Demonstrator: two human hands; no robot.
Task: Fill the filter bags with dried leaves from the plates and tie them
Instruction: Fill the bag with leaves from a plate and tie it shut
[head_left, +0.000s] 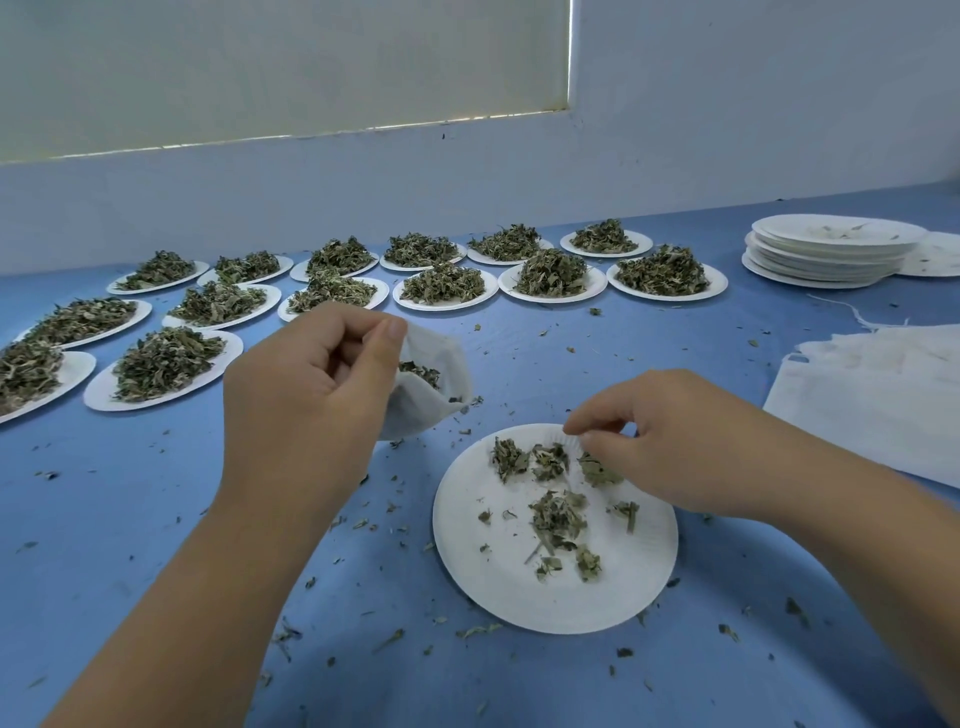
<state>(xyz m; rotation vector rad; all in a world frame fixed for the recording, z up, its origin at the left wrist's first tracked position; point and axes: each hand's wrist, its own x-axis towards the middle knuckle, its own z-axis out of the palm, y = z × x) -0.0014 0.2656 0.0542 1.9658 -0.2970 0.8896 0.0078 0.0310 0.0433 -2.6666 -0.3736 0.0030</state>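
Gripped the rim of a white filter bag in the left hand, thumb and curled fingers clamped on it, left of the near plate. Pinched dried leaves with the right hand at that plate's far edge. Kept a narrow strip of blue table open between bag and plate. Hemmed in behind by heaped plates, at the right edge by empty plates and flat bags. Backed by a pale wall and a drawn blind.

The near plate lies right of the filter bag, heaped plates behind, stacked plates far right.
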